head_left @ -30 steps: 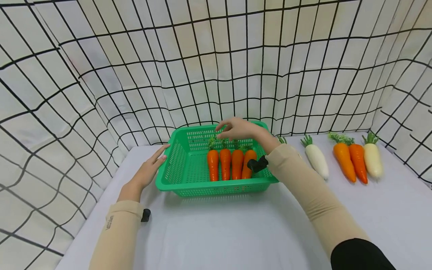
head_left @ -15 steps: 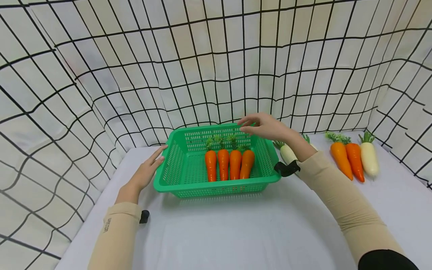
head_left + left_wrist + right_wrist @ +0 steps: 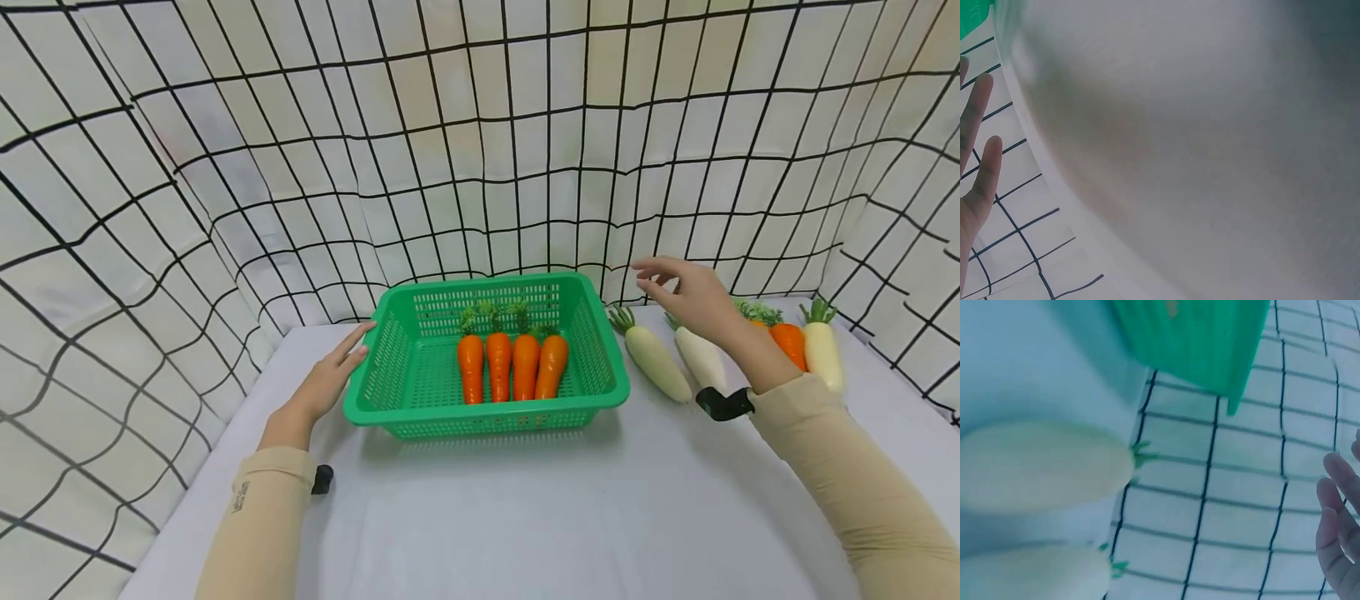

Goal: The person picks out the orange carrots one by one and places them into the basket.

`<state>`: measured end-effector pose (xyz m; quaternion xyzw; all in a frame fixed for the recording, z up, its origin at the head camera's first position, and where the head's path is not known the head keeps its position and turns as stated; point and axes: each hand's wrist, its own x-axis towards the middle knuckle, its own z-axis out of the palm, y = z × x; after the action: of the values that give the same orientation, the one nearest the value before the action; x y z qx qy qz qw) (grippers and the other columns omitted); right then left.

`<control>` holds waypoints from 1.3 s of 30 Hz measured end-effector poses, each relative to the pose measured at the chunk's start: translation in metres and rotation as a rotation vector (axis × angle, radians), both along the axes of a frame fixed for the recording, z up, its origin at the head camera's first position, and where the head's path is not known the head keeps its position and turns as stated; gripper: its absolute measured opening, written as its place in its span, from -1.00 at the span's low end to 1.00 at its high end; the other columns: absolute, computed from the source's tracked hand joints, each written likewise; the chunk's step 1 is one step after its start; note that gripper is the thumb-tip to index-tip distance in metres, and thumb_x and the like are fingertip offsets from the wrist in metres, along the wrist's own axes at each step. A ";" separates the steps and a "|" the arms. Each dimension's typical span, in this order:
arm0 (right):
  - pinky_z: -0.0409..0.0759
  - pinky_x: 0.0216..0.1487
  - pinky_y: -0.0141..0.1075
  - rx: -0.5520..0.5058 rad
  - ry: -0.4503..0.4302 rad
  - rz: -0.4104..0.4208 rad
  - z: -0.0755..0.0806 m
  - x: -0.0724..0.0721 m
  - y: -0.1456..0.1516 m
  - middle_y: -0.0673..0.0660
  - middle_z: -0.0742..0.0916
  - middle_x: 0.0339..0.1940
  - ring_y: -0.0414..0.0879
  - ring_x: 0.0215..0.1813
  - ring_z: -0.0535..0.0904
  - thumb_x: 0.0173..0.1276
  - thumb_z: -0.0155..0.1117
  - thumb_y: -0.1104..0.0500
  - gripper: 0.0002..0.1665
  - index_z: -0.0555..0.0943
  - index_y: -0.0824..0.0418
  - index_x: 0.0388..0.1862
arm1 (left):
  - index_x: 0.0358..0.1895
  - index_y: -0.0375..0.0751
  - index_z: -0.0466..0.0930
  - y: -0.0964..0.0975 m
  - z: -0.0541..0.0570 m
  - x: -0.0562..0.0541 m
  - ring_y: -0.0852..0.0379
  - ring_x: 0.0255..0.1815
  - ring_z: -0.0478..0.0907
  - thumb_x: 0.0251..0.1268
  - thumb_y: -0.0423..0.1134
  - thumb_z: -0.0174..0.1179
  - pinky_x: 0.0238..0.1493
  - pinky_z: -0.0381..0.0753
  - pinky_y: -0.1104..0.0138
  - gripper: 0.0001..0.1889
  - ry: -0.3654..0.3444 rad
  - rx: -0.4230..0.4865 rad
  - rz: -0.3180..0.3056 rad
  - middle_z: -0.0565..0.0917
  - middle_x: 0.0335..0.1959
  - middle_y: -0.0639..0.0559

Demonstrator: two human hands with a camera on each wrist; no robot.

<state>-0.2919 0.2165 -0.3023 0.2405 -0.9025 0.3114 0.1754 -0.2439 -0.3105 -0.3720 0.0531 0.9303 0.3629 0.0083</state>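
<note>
My left hand (image 3: 326, 383) lies with straight fingers against the left rim of a green plastic basket (image 3: 485, 414). Several orange carrots (image 3: 498, 367) with leafy tops sit side by side in the basket's right half. To the right of the basket my right hand (image 3: 693, 296) hovers with loosely bent fingers and nothing in them. Below it on the table are a greenish-white radish (image 3: 656, 364) and a whiter radish (image 3: 699, 358), their leaves pointing to the back. In the right wrist view the nearer radish (image 3: 1047, 467) and the fingers (image 3: 1329, 544) appear apart.
Farther right lie two more carrots (image 3: 789, 343), partly behind the right forearm, and a cream radish (image 3: 823, 350). A white cloth (image 3: 480, 517) covers the table. Black-lined white fabric walls (image 3: 480, 142) rise behind and on both sides.
My right hand has moved right, from over the carrots in the basket to above the radishes, empty throughout. The left hand has stayed at the basket's rim.
</note>
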 end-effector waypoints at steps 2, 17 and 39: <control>0.53 -0.29 -0.18 0.006 0.008 -0.030 -0.005 0.001 0.013 0.31 0.76 -0.01 0.16 -0.08 0.64 0.59 0.20 0.17 -0.61 0.60 0.30 0.28 | 0.69 0.28 -0.10 0.000 0.000 0.000 -0.59 0.54 -0.04 0.65 0.29 -0.32 0.33 -0.02 -0.53 -0.33 0.000 0.000 -0.002 0.00 0.64 -0.31; 0.55 -0.09 0.17 0.058 -0.135 -0.287 -0.053 0.000 0.089 0.47 0.64 0.10 0.36 0.03 0.56 0.64 0.09 0.10 -0.52 0.46 0.37 0.37 | 0.69 0.29 -0.11 -0.002 0.001 0.000 -0.60 0.53 -0.02 0.65 0.30 -0.34 0.33 0.00 -0.53 -0.33 -0.006 -0.005 -0.004 0.01 0.64 -0.32; 0.47 0.04 0.31 0.139 -0.360 -0.459 -0.081 -0.005 0.136 0.62 0.49 0.24 0.54 0.12 0.45 0.50 0.13 0.17 -0.43 0.33 0.46 0.37 | 0.69 0.28 -0.11 -0.002 -0.001 0.000 -0.60 0.54 -0.04 0.64 0.30 -0.33 0.33 0.00 -0.53 -0.33 -0.011 0.004 0.001 0.00 0.65 -0.30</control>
<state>-0.2972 0.3521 -0.3829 -0.0174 -0.9689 0.2389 0.0617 -0.2439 -0.3128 -0.3728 0.0505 0.9295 0.3652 0.0130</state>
